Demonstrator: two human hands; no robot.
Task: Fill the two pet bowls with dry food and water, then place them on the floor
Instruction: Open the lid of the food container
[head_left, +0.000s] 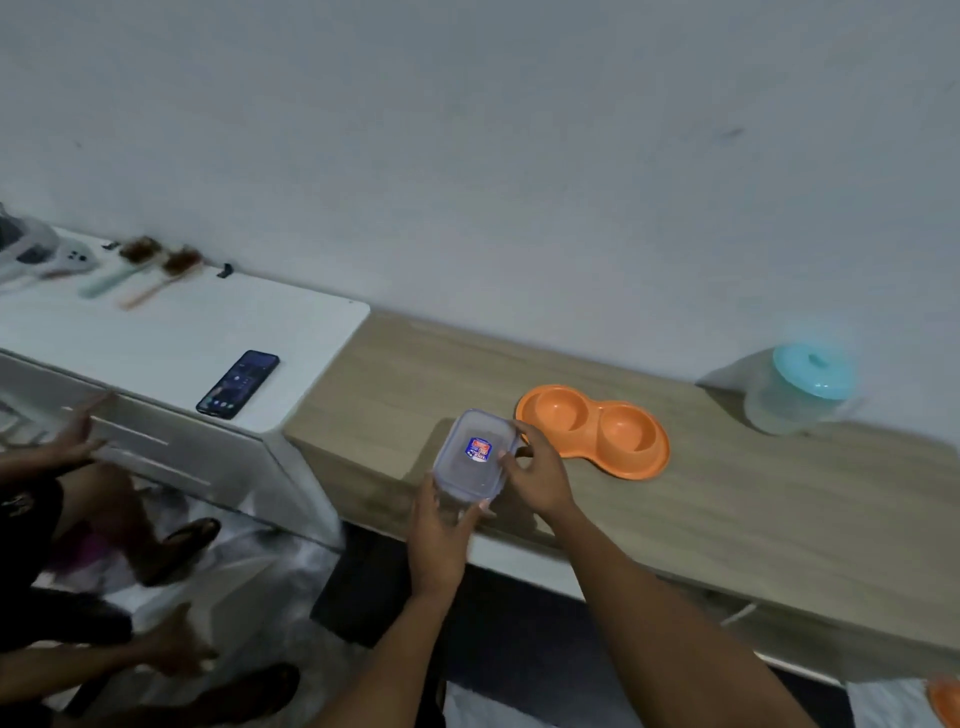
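An orange double pet bowl (592, 430) lies on the wooden counter (753, 509), both wells looking empty. To its left I hold a clear lidded plastic container (470, 454) with a blue and red sticker on the lid. My left hand (441, 530) grips its near end from below. My right hand (535, 465) curls over its right edge, next to the bowl's left rim. A clear jug with a turquoise lid (797, 389) stands at the counter's back right, against the wall.
A white cabinet (171, 338) adjoins the counter on the left, with a dark phone (238, 383) and pet brushes (140, 275) on top. Another person's hands and legs (104, 519) are at the lower left. An orange object (946, 701) shows at the bottom right corner.
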